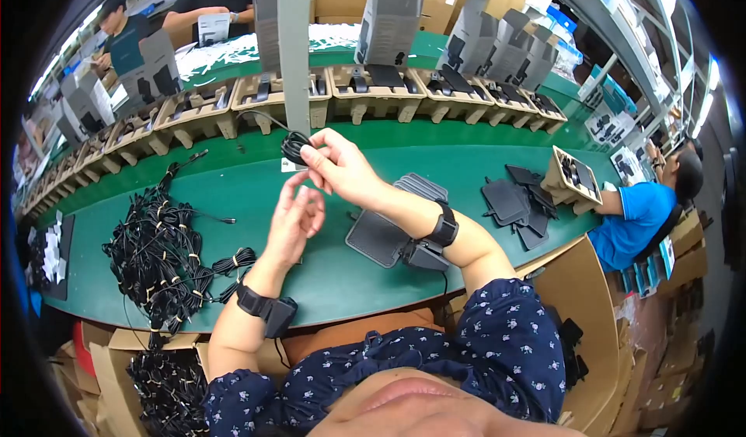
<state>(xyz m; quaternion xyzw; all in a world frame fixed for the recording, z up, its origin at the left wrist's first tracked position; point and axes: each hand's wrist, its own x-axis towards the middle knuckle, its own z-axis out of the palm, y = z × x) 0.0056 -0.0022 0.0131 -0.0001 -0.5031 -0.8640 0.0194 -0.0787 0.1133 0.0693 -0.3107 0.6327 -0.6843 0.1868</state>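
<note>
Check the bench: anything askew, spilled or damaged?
Black cable bundles at left lie in a tangled-looking heap, loose ends sticking out. Black pads at right overlap at odd angles. White strips are strewn across the far table. The cable coil in the right hand looks tidy. No damage visible.

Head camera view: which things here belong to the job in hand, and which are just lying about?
Job in hand:
coiled black cable, held in the right hand
left hand, close beside it
probably the pile of tied black cables, similar in kind

Seemingly just lying about:
flat dark pads
scattered white paper strips
</note>
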